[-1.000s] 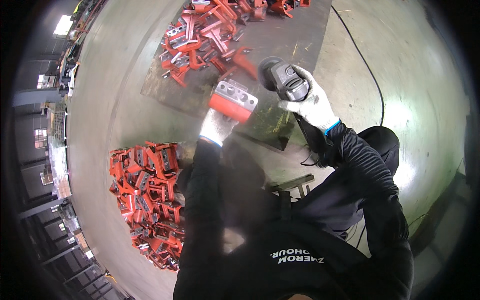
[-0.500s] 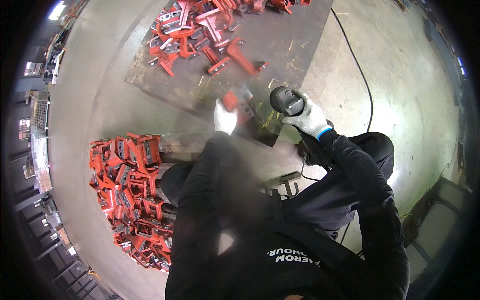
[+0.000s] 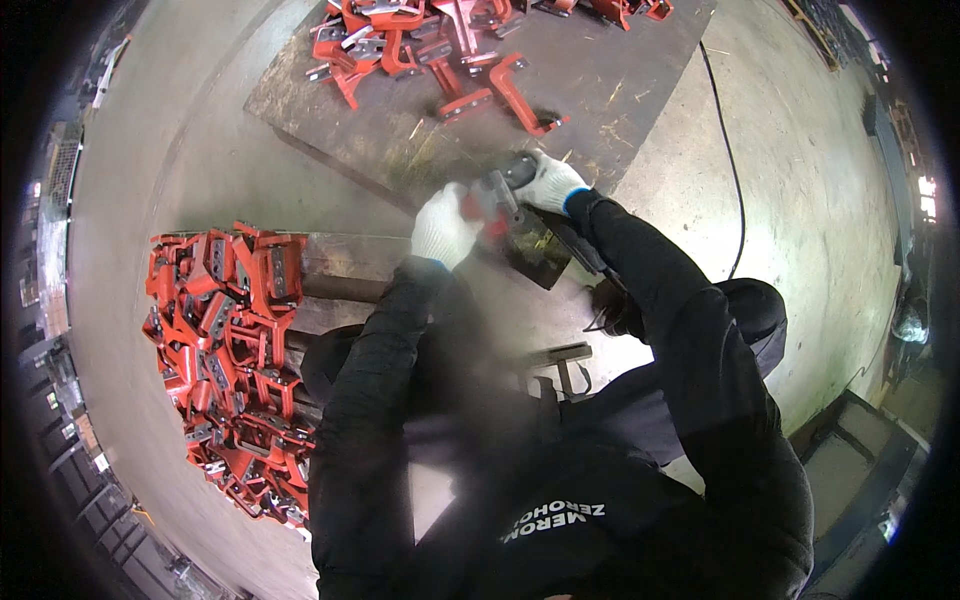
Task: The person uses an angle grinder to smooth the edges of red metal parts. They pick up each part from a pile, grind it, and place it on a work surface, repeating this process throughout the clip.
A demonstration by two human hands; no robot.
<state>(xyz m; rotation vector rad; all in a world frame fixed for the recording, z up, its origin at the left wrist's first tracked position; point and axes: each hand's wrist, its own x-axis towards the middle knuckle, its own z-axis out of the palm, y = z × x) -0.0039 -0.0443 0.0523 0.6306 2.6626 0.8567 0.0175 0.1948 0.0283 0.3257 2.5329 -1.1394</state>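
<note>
Head view. Left hand [image 3: 443, 226], white-gloved, is curled shut around a small red bracket [image 3: 478, 207], which pokes out toward the right hand. Right hand [image 3: 548, 183], also gloved, is wrapped around the body of a grey angle grinder [image 3: 507, 190]; the tool's long axis runs from that hand toward the left one, its head touching the bracket between them. Black cable [image 3: 728, 150] trails off beyond the right hand. Heap of red brackets [image 3: 235, 350] lies outboard of the left forearm; loose ones on a steel plate [image 3: 600, 80] ahead of both hands.

Red metal bracket [image 3: 478, 207]: small, held above the dark steel plate's near edge, partly hidden. Grey angle grinder [image 3: 512, 182]: just beside it, touching, tilted.
</note>
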